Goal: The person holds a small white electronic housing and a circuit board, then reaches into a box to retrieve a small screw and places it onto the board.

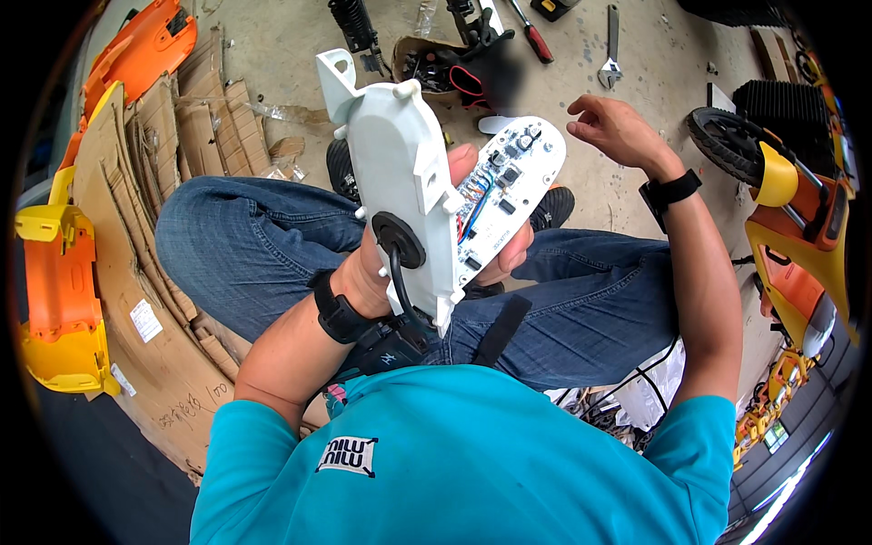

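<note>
My left hand (pixel 367 271) is closed around a white plastic housing (pixel 397 154), raised on edge over my lap. A black cable leaves the housing through a round black grommet (pixel 400 238). Beside the housing, tilted away from it, is a white circuit board (pixel 520 173) with small black parts. Thin blue and red wires run along the board's edge next to the housing. Fingers of my left hand show behind both pieces. Out to the right of the board, my right hand (pixel 618 134) hovers with bent fingers apart and nothing visible in it.
Flattened cardboard (pixel 136 245) lies at left, beside orange and yellow plastic shells (pixel 62 282). Ahead on the concrete floor are an adjustable wrench (pixel 613 50), a red-handled tool (pixel 536 41) and an open box (pixel 422 68) of small parts. A wheeled yellow frame (pixel 790 182) stands at right.
</note>
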### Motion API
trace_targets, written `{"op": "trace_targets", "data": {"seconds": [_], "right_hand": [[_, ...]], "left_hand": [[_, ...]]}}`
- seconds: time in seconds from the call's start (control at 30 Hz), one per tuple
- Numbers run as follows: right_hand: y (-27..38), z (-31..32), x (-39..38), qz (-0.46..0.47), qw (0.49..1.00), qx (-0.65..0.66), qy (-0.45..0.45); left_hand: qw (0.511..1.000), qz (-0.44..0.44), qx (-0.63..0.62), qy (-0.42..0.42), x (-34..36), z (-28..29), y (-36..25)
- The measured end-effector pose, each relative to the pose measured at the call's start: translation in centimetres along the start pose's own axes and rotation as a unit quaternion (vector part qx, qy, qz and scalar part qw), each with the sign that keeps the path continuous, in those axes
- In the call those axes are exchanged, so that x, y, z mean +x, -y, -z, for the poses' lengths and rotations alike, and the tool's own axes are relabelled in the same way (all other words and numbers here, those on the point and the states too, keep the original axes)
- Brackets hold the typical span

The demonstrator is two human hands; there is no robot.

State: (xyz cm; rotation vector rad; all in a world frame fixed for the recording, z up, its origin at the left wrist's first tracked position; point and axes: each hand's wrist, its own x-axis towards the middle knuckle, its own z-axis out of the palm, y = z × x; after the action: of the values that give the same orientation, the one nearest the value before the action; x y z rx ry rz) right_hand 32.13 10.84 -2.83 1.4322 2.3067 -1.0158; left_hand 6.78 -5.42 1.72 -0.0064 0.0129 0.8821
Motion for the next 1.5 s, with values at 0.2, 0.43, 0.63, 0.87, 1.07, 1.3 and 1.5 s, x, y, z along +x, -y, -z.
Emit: {"op": "trace_targets", "data": {"seconds": [0.2,0.43,0.63,0.87,1.07,1.3,1.5], "right_hand": [[0.0,0.0,0.0,-0.004,1.000,-0.001,0.001],[-0.1,-0.1,0.1,0.000,1.000,-0.002,0.002],[0.0,-0.1,0.1,-0.008,1.000,-0.002,0.002],[-0.1,-0.2,0.1,-0.005,1.000,-0.002,0.004],[-0.2,-0.2,0.1,-0.005,1.000,-0.005,0.003],[-0.2,-0.3,0.1,0.003,1.000,-0.003,0.003],[-0.3,-0.3,0.2,0.004,1.000,-0.002,0.003]], "left_hand": [[1.000,-0.010,0.003,-0.001,0.1,-0.2,0.0],[1.000,0.004,-0.021,0.011,0.1,0.0,0.0],[1.000,0.003,-0.021,0.004,0.0,-0.2,0.0],[0.999,-0.006,-0.023,0.024,0.0,0.2,0.1],[0.999,0.002,-0.029,0.019,0.0,0.2,0.1],[1.000,-0.012,0.005,0.022,0.0,0.3,0.1],[0.996,0.006,0.075,-0.047,-0.1,-0.8,-0.2]]}}
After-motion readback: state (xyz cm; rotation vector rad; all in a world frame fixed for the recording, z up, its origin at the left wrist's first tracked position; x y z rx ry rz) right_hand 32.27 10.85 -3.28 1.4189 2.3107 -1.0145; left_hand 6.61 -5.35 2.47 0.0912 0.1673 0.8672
